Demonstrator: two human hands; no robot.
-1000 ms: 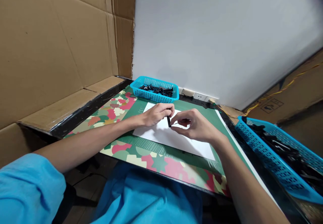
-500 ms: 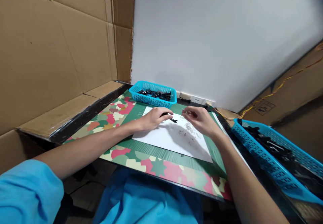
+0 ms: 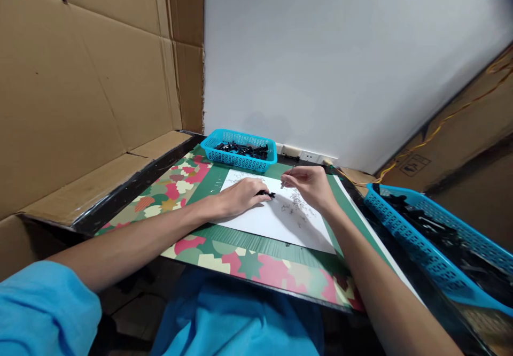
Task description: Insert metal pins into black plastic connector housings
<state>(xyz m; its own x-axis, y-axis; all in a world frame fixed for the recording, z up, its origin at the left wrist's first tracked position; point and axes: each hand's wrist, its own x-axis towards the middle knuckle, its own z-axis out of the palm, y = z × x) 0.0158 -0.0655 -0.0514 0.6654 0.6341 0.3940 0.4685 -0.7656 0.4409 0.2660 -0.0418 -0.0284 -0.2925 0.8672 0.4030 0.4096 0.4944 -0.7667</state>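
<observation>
My left hand (image 3: pixel 244 194) rests on a white sheet (image 3: pixel 256 219), its thumb and fingers closed on a small black part (image 3: pixel 269 194) that sticks out to the right. My right hand (image 3: pixel 310 182) is raised over the sheet's right half in a pinch. Between its fingers is a slim, pale tool (image 3: pixel 282 185), tip downward, a short way right of the black part; its exact kind is too small to tell. Many tiny metal-looking pieces (image 3: pixel 297 203) lie scattered on the sheet below my right hand, and more sit near the sheet's far left edge.
A blue basket (image 3: pixel 240 161) of black parts stands behind the sheet. Another blue basket (image 3: pixel 417 249), also holding black parts, is at the right. Beneath the sheet lies a green and camouflage-patterned mat (image 3: pixel 260 270). Cardboard (image 3: pixel 88 67) walls the left side; sockets (image 3: pixel 310 156) line the back wall.
My right hand has moved slightly left and tilted its slim tool downward, closer to the black part. The black part in my left hand has turned to lie more level.
</observation>
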